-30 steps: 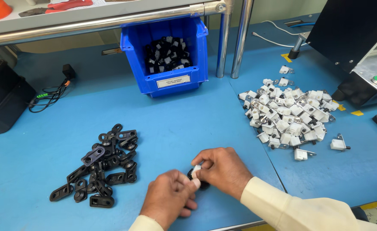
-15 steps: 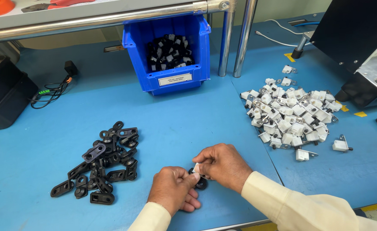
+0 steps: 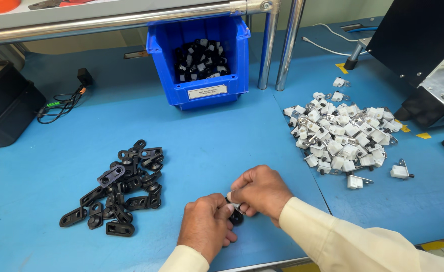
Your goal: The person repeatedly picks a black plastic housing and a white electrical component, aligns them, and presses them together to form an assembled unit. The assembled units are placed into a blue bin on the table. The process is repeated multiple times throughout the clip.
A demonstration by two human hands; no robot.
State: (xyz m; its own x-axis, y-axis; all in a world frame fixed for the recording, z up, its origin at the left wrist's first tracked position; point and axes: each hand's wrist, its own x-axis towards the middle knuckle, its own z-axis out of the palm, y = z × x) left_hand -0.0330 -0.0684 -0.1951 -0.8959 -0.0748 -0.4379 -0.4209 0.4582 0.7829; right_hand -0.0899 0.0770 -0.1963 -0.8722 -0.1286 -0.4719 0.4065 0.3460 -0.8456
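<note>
My left hand [image 3: 207, 229] and right hand [image 3: 261, 190] meet fingertip to fingertip, both pinching one small assembly: white part [image 3: 230, 197] seated against black bracket [image 3: 236, 217], held just above blue table [image 3: 222, 146]. Grip tight, both sides. Left of grip: heap of black brackets [image 3: 118, 189]. Right, well apart: pile of white parts [image 3: 343, 133]. Beyond, far side: blue bin [image 3: 201, 60] with finished pieces.

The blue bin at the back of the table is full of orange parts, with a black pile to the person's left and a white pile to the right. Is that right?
Not quite. The head view shows the blue bin holding black and white parts, not orange ones. The rest stands: the black pile lies to the person's left and the white pile to the right.
</note>
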